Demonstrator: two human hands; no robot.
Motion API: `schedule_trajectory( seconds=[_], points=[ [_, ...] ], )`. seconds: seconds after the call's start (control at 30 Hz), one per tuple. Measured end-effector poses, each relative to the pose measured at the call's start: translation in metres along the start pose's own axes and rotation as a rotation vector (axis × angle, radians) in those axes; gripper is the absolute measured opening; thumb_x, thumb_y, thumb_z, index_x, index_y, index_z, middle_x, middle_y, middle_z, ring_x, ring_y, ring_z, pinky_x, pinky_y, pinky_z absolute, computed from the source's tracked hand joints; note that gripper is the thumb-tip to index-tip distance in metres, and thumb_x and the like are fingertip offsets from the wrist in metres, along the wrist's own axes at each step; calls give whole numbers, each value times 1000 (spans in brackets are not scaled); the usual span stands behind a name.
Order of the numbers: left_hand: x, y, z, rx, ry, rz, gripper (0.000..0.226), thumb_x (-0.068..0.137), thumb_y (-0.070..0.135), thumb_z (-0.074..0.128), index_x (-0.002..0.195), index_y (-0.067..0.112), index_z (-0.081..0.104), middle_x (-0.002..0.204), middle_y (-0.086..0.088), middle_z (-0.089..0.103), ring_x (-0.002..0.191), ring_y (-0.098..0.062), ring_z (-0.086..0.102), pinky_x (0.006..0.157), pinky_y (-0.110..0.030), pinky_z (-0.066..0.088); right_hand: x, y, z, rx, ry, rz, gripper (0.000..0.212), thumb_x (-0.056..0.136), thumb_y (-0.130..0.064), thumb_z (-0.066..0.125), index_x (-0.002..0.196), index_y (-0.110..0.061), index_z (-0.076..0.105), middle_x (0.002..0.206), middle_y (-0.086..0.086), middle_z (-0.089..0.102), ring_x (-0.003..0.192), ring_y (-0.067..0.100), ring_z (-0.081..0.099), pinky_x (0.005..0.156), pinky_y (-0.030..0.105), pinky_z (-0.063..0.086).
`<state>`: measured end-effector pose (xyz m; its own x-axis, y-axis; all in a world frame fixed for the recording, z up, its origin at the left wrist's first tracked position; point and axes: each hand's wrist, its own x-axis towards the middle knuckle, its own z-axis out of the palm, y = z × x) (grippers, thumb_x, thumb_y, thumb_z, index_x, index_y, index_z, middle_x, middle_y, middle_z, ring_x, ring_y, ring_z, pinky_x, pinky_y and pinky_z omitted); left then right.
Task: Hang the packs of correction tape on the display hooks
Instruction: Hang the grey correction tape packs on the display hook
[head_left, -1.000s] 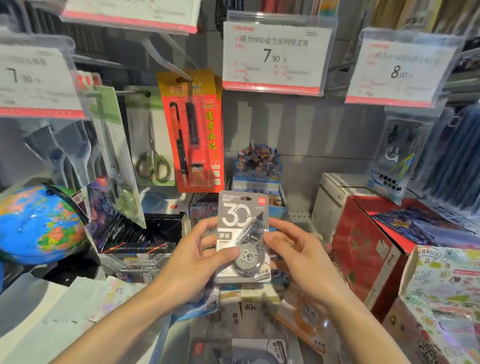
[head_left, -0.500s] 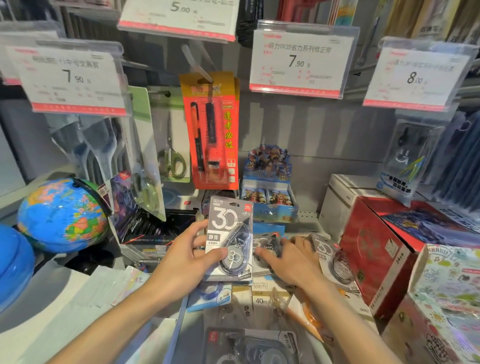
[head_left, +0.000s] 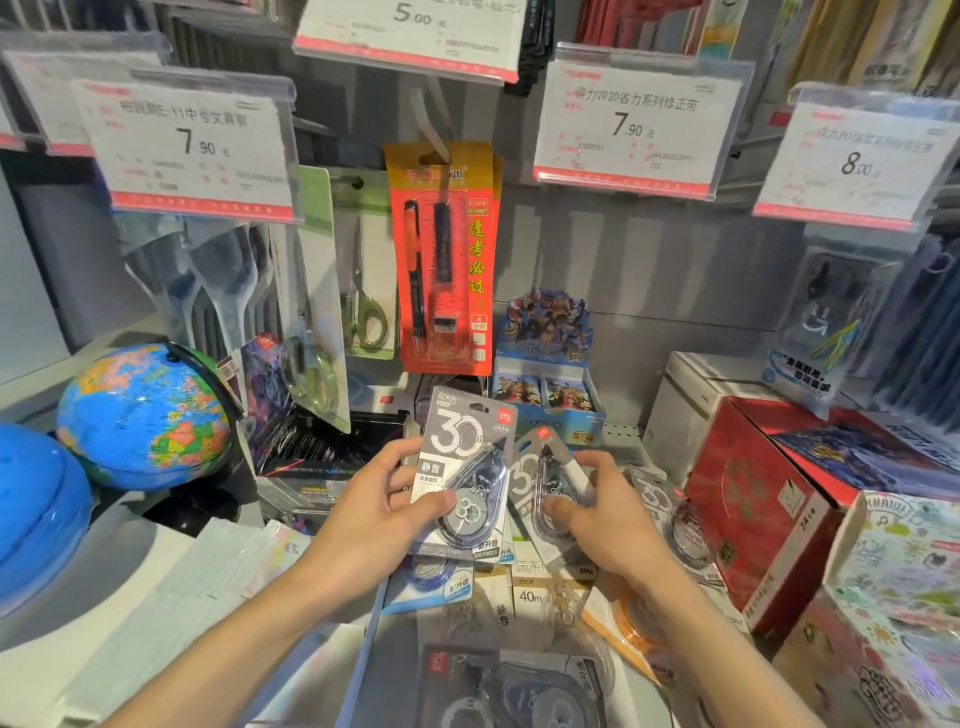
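My left hand (head_left: 371, 512) grips a grey correction tape pack (head_left: 462, 470) marked "30", held upright in front of the shelf. To its right, my right hand (head_left: 597, 512) is closed on a second grey correction tape pack (head_left: 540, 478), tilted and lifted just off the pile. More correction tape packs (head_left: 670, 514) lie loose on the shelf below and beside my hands. Above right hangs the 7.90 price tag (head_left: 631, 122) for correction tape; the hook behind it is hidden, and no packs hang below it.
An orange pen pack (head_left: 444, 260) and scissors packs (head_left: 363, 275) hang at the centre left. A globe (head_left: 143, 415) stands at the left. A red box (head_left: 753, 499) and a white box (head_left: 691, 395) stand at the right. A blue card box (head_left: 548, 374) sits behind the hands.
My right hand let go of the first pack, dropped to the pile and picked up a second pack. The left hand kept its pack. The view tilted upward.
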<state>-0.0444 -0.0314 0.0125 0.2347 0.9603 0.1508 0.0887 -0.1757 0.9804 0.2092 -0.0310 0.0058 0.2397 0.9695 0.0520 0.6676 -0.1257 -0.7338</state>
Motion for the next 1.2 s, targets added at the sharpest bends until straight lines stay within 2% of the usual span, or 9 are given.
schedule_trajectory(
  seconds=[0.2, 0.3, 0.37, 0.6, 0.73, 0.83, 0.93, 1.03, 1.2],
  points=[
    [-3, 5, 2, -4, -33, 34, 49, 91, 5, 73, 125, 34, 55, 112, 13, 79, 102, -10, 76, 86, -23, 56, -17, -10, -25, 289, 100, -6, 34, 95, -19, 72, 123, -22, 54, 91, -5, 66, 50, -6, 64, 41, 7, 43],
    [1, 16, 9, -15, -67, 82, 50, 91, 5, 73, 131, 31, 54, 117, 7, 78, 107, -15, 75, 98, -37, 54, -34, -15, -43, 385, 177, -33, 35, 94, -23, 74, 124, -28, 56, 105, -3, 72, 74, 4, 72, 65, 25, 61],
    [5, 27, 14, -29, -77, 134, 52, 89, 11, 76, 132, 29, 54, 118, 4, 78, 108, -18, 75, 98, -41, 54, -44, -19, -55, 428, 210, -51, 37, 93, -25, 74, 125, -31, 57, 105, -5, 76, 84, 11, 73, 83, 43, 62],
    [11, 71, 43, -55, -131, 269, 57, 80, 26, 76, 131, 34, 55, 119, 4, 78, 108, -19, 75, 96, -42, 54, -75, -25, -111, 565, 288, -151, 38, 90, -19, 77, 122, -28, 59, 103, -9, 81, 94, 16, 77, 91, 42, 56],
    [0, 90, 69, -35, -116, 322, 59, 79, 31, 86, 129, 37, 56, 116, 7, 78, 107, -18, 75, 91, -34, 58, -87, -12, -150, 594, 277, -229, 33, 90, -10, 76, 118, -19, 60, 99, -2, 82, 93, 21, 77, 83, 39, 56],
    [-13, 103, 97, -33, -91, 350, 54, 76, 28, 76, 124, 39, 56, 113, 8, 79, 104, -15, 76, 89, -26, 60, -93, 9, -181, 623, 238, -293, 31, 91, -6, 74, 114, -21, 60, 97, -4, 82, 82, 10, 76, 67, 19, 55],
    [-25, 118, 130, -25, -74, 362, 52, 77, 26, 78, 123, 36, 57, 112, 6, 80, 102, -17, 77, 90, -37, 62, -97, 32, -209, 648, 233, -361, 31, 91, -5, 74, 112, -22, 60, 96, -4, 82, 76, 7, 76, 59, 15, 53],
    [-36, 135, 161, 0, -43, 392, 51, 80, 21, 79, 126, 32, 58, 113, 3, 80, 103, -19, 76, 93, -43, 57, -102, 54, -233, 653, 213, -428, 32, 89, -10, 78, 108, -31, 62, 100, -4, 82, 83, 11, 78, 65, 17, 57],
    [-47, 171, 179, 102, 36, 461, 49, 89, 13, 77, 129, 33, 58, 114, 14, 78, 105, -6, 74, 81, -15, 55, -104, 70, -259, 691, 231, -484, 31, 76, -27, 81, 98, -44, 66, 98, -7, 81, 83, 9, 77, 67, 13, 56]
  ],
)
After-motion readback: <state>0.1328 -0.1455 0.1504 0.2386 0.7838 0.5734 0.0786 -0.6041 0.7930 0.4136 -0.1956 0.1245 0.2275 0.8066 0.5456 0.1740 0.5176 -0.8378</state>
